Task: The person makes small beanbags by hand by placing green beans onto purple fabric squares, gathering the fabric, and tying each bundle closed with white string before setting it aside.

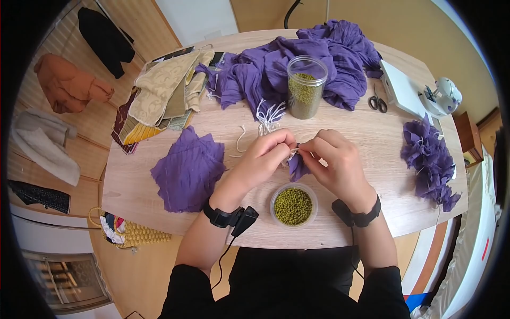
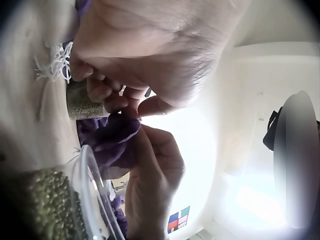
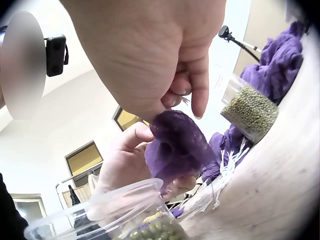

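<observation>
Both hands meet over the table, above and behind an open tub of green beans (image 1: 293, 206). My left hand (image 1: 268, 157) pinches a small gathered purple cloth piece (image 1: 298, 167) and a white string at its top. From the other side my right hand (image 1: 334, 157) pinches the same gathered spot with thumb and fingertips. In the right wrist view the purple cloth (image 3: 176, 145) hangs bunched between the hands. White strings (image 1: 270, 119) lie just beyond the hands. The exact wrap of the string is hidden by the fingers.
Purple squares (image 1: 190, 170) are stacked at left, patterned fabrics (image 1: 162, 95) behind them. A tall bean jar (image 1: 306, 90) stands before a purple cloth heap (image 1: 340, 64). Scissors (image 1: 377, 103), a sewing machine (image 1: 445, 97) and a ruffled purple string of pieces (image 1: 429, 165) are at right.
</observation>
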`<state>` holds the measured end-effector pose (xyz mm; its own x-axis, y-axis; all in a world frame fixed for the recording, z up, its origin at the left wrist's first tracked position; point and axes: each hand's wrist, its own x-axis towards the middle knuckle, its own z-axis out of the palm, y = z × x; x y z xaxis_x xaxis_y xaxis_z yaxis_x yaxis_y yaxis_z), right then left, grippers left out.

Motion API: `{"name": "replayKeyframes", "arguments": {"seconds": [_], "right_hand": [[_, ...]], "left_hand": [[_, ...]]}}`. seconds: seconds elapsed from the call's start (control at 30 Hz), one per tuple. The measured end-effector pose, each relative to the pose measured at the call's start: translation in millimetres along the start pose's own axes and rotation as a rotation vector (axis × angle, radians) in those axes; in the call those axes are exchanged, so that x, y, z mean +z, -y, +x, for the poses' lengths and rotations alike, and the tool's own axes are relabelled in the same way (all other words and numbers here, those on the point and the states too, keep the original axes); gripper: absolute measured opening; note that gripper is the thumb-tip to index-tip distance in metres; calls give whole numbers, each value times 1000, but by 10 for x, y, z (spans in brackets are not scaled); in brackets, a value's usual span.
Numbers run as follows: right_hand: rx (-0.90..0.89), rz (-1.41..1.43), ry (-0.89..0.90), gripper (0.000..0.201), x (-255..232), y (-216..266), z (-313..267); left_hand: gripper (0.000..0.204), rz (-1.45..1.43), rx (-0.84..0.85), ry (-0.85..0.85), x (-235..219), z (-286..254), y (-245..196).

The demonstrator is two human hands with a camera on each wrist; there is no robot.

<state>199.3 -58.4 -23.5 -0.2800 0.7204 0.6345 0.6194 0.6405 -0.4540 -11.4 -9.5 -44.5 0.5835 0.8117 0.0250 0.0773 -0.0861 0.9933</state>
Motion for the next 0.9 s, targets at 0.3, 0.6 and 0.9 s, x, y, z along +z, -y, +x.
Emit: {"name": "replayKeyframes", "arguments": {"seconds": [0.3,0.6,0.9], "right_hand": [[136,94,-2,12,-1,-38,-35],[212,107,13,11,-36,-18,-5],[218,133,-22,10,-33,-28,0]], "left_hand": [[12,185,209,-151,173,5,-32],[12,395,364,-355,164,12,-56],[10,438,324,-343,132,-7,-103]]}}
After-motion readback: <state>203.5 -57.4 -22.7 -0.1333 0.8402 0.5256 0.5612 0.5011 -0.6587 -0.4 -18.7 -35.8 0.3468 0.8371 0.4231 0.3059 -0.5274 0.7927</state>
